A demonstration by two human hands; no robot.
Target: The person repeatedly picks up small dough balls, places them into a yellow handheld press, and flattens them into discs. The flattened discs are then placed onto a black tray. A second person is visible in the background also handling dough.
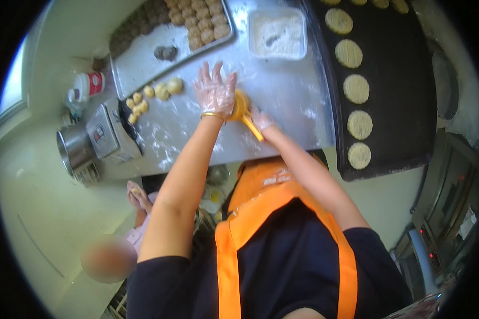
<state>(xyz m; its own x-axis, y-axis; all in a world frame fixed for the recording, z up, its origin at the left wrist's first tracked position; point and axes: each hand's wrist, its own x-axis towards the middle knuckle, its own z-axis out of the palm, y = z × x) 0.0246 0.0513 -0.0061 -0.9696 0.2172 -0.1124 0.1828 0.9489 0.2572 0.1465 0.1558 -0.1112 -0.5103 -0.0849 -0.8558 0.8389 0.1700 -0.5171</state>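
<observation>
My left hand (pixel 215 93), in a clear plastic glove, is spread flat with its fingers apart. The heel of its palm lies at the left edge of a yellow round mould with a handle (pixel 243 105), covering part of it. My gloved right hand (pixel 262 119) holds the mould from the right side, close to the handle; its fingertips are partly hidden. What is inside the mould cannot be seen. Left of my left hand, on the floured metal table (pixel 183 123), lie pale dough balls (pixel 175 85) and several smaller dough pieces (pixel 137 105).
A plastic tub of flour (pixel 277 34) stands beyond my hands. Far left is a metal tray (pixel 139 67) of brown balls. A dark baking tray (pixel 395 99) with pressed round cakes (pixel 356 89) borders the right. A scale (pixel 107 131) and metal pot (pixel 74 151) stand left, near another person's hands (pixel 137 194).
</observation>
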